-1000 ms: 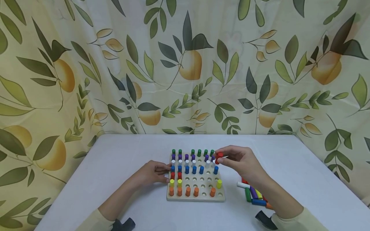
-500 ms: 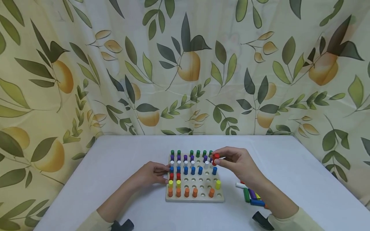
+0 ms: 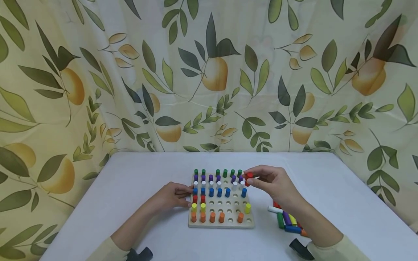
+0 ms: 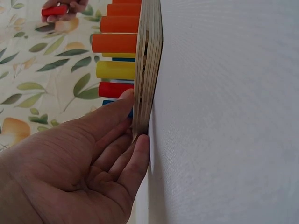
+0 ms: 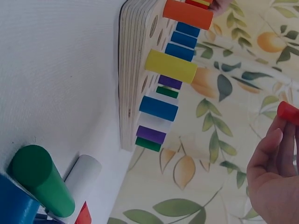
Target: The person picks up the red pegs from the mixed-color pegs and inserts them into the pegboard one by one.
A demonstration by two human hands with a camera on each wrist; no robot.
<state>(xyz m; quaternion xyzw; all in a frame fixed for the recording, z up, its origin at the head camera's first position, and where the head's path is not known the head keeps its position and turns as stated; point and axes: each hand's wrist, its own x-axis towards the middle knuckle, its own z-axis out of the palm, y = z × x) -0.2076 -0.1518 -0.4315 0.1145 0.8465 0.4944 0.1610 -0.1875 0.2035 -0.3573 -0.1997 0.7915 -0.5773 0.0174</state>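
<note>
A wooden pegboard (image 3: 225, 227) on the table holds rows of coloured pegs: green, purple, white, blue, red, yellow and orange from back to front. My left hand (image 3: 171, 194) grips its left edge. In the left wrist view, the thumb lies beside a red peg (image 4: 116, 89) and the fingers curl at the board's layered edge (image 4: 148, 60). Thumb and fingers of my right hand (image 3: 274, 183) pinch another red peg (image 3: 249, 177), raised over the board's back right corner. The right wrist view catches that peg (image 5: 289, 113) at its right border. Bare holes show mostly in the red and yellow rows.
Right of the board lies a pile of loose pegs, with a white peg (image 3: 275, 209), a green peg (image 3: 280, 220) and a blue peg (image 3: 292, 229) among them; the right forearm partly covers it. A leaf-and-fruit patterned curtain (image 3: 209, 108) hangs behind the white table (image 3: 156, 232).
The right hand with the red peg shifts slightly left, then back right, staying near the board's back right corner. My left hand keeps its place at the left edge.
</note>
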